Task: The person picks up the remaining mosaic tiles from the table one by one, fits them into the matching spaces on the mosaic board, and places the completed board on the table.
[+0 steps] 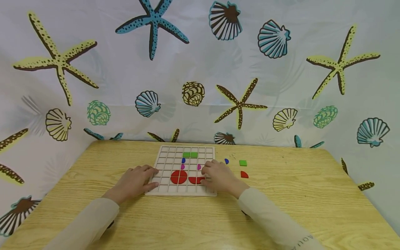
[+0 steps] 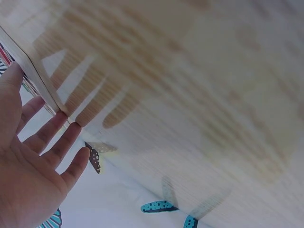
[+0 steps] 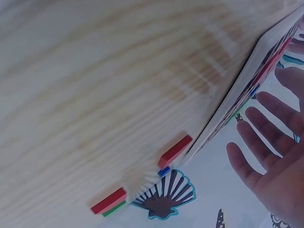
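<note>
A white gridded board [image 1: 162, 189] lies on the wooden table. It bears a red circle [image 1: 178, 177] made of quarters, a red piece [image 1: 194, 180] partly covered by my right hand, green squares [image 1: 190, 155], a blue half-disc [image 1: 183, 160] and pink half-discs [image 1: 182, 167]. My left hand [image 1: 134, 180] touches the board's left edge, fingers spread and fairly straight in the left wrist view. Over the board's right side is my right hand [image 1: 220, 176], its thumb by the red piece. In the right wrist view its fingers [image 3: 270, 111] look loosely extended, with nothing seen gripped.
Right of the board lie a blue half-disc [image 1: 226, 161], a green square [image 1: 243, 163] and a red quarter [image 1: 244, 174]. The right wrist view shows another red piece [image 3: 175, 151] beside the board. A shell-and-starfish cloth [image 1: 175, 114] hangs behind the table [image 1: 281, 208].
</note>
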A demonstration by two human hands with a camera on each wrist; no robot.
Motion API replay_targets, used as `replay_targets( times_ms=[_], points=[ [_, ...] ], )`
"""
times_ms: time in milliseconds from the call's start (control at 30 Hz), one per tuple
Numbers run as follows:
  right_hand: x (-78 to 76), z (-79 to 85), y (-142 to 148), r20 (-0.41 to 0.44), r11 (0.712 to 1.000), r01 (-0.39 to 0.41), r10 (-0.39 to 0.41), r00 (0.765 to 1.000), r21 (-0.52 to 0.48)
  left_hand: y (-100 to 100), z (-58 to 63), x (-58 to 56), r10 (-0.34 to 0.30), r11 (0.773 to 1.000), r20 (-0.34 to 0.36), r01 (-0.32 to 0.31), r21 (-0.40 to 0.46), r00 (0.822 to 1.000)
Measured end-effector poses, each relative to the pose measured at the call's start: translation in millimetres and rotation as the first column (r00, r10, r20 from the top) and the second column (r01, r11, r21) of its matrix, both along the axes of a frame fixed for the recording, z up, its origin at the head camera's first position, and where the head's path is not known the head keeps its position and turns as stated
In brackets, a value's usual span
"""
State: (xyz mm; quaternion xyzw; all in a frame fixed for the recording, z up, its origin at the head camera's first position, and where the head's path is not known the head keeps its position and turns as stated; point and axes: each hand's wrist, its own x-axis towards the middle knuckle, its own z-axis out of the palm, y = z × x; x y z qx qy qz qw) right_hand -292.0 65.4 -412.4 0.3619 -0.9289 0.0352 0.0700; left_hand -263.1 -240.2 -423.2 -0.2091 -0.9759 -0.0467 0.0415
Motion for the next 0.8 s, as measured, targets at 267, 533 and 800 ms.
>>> replay_targets(
  times_ms=[267, 533, 800],
  points=[
    [-0.4, 2.4, 21.8, -0.003, 0.998, 0.04, -0.04, 0.999, -0.045, -0.3, 1.0, -0.5, 0.013, 1.0, 0.018, -0.013, -0.003, 1.0],
    [-2.5, -0.4, 43.9, 0.019, 0.992, 0.046, -0.045, 0.999, -0.115, -0.2, 1.1, -0.5, 0.017, 1.0, 0.02, -0.017, -0.007, 1.0],
    [-4.7, -2.6, 61.0, -0.002, 0.99, 0.079, -0.08, 0.997, -0.116, 0.4, 2.1, -0.5, 0.028, 1.0, 0.024, -0.027, -0.012, 0.999]
  ],
)
